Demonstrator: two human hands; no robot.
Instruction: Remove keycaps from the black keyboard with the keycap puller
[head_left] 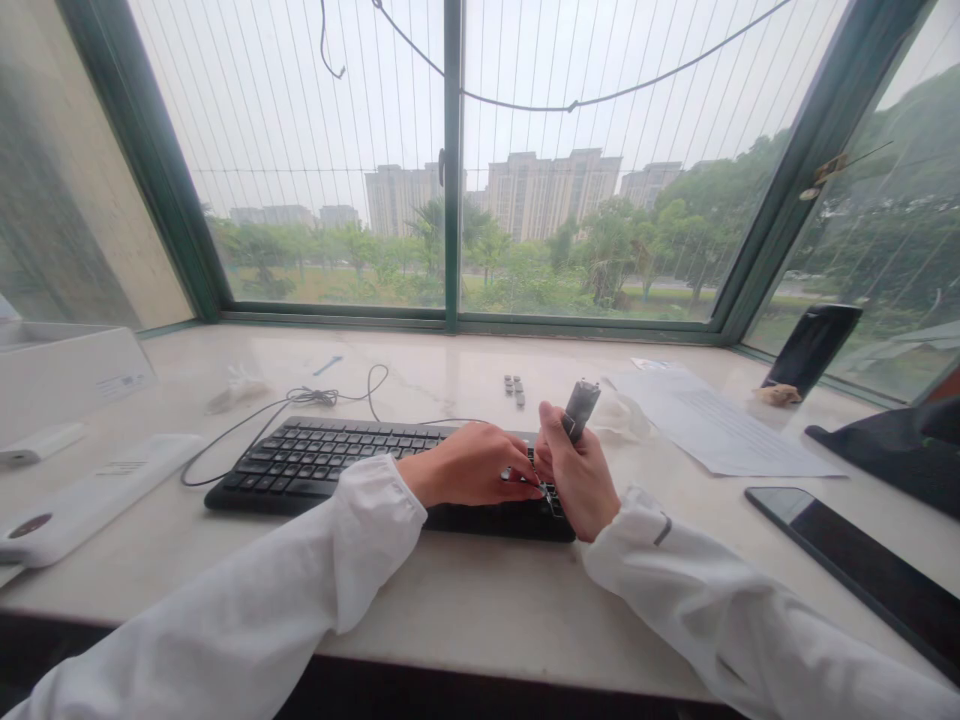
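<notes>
Head view: close by, two white sleeves (225, 590) reach in over the front of a pale bench (450, 625). On the right side lies a flat black phone (847, 560).

A black keyboard (296, 460) sits flat on the bench, and both hands are at its right end. The left hand (476, 465) lies over the keys with its fingers bent down. Something small and shiny is by the tips, but I cannot tell if they pinch it. The right hand (581, 475) is wrapped around a dark tool (582, 405), with the fingers curled and the thumb pressed on it. The top of the tool sticks up out of the fist, leaning a little.

To the left lies a long white case (105, 490). Farther back there is a white box (75, 375), a bunched black cord (319, 397) behind the keyboard, a few little gray pieces (514, 388), and a sheet of paper (727, 420) on the right. A big window (452, 230) with a green frame stands behind. Outside are green trees (600, 250) and, farthest off, tall buildings (551, 190).
</notes>
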